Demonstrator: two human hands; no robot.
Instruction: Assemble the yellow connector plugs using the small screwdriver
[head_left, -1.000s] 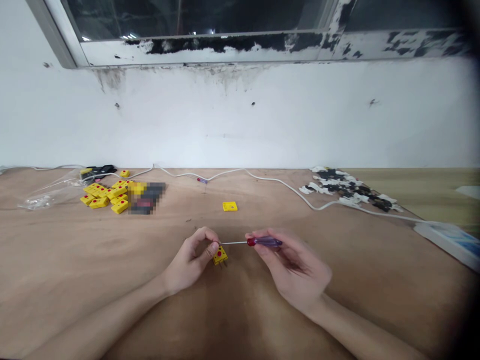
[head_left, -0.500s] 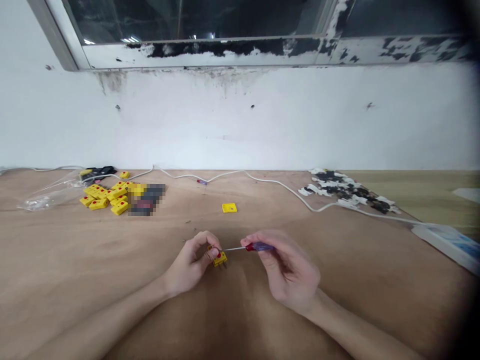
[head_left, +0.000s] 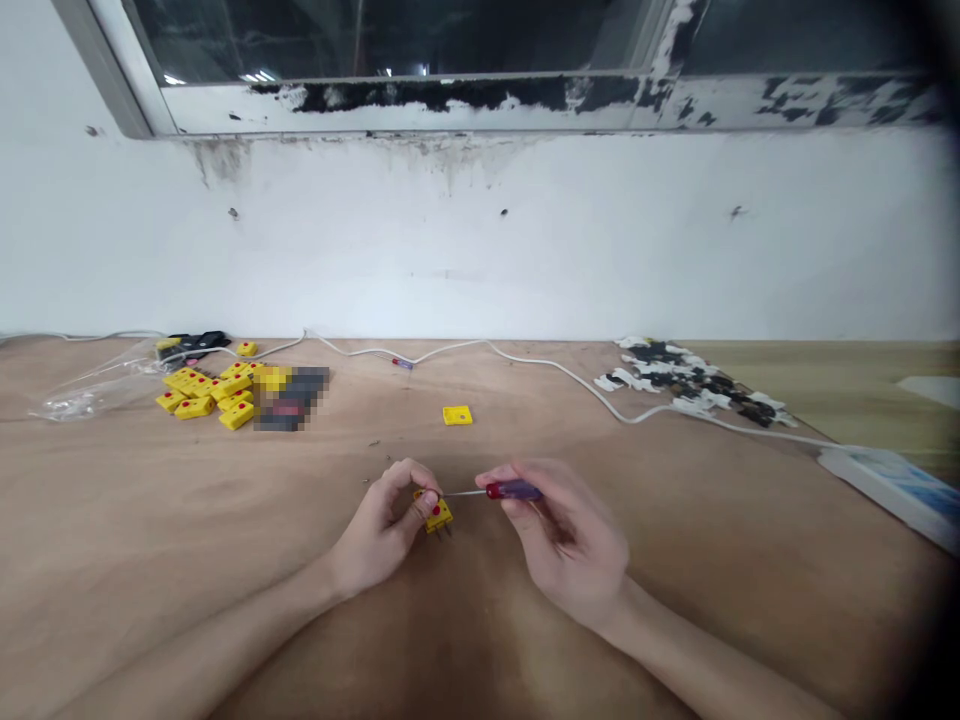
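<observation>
Between the thumb and fingers of my left hand (head_left: 388,525) is a small yellow plug connector (head_left: 441,516) with a red dot and metal pins pointing toward me. My right hand (head_left: 574,535) is closed around the purple and red handle of a screwdriver (head_left: 514,490). Its thin shaft points left, and the tip meets the plug's upper right side by my left fingertips; the exact contact is hidden. Beyond my hands, a flat yellow cover piece (head_left: 457,415) lies on the wooden table (head_left: 360,650).
At the left sit several yellow plug connectors (head_left: 196,406) beside a clear plastic bag (head_left: 90,395). A white cable (head_left: 555,362) runs along the back past a small second screwdriver (head_left: 403,363). Black and white pieces (head_left: 690,378) are heaped at right, near a white box (head_left: 892,485).
My right hand and the screwdriver have shifted slightly left, closer to the plug. My left hand keeps its hold, almost still.
</observation>
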